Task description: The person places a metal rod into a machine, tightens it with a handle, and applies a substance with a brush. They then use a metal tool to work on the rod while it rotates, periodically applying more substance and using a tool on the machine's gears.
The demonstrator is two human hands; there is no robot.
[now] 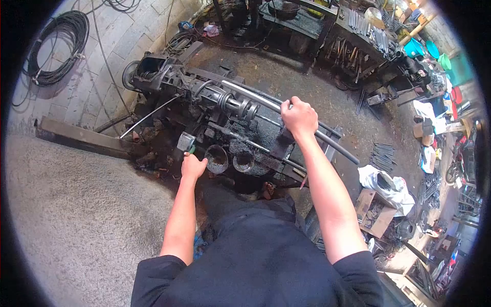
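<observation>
My right hand grips a long grey metal lever bar that runs across a greasy black machine on the workshop floor. My left hand is closed around a small handle with a green tip, just below a grey metal block at the machine's near left side. Two round dark cups sit on the machine between my hands. A thin steel rod sticks out of the machine to the left.
A steel beam lies on the floor at left. Coiled black cable rests on the paving. Tool racks stand at the back. A white bag, cardboard box and rod bundles crowd the right.
</observation>
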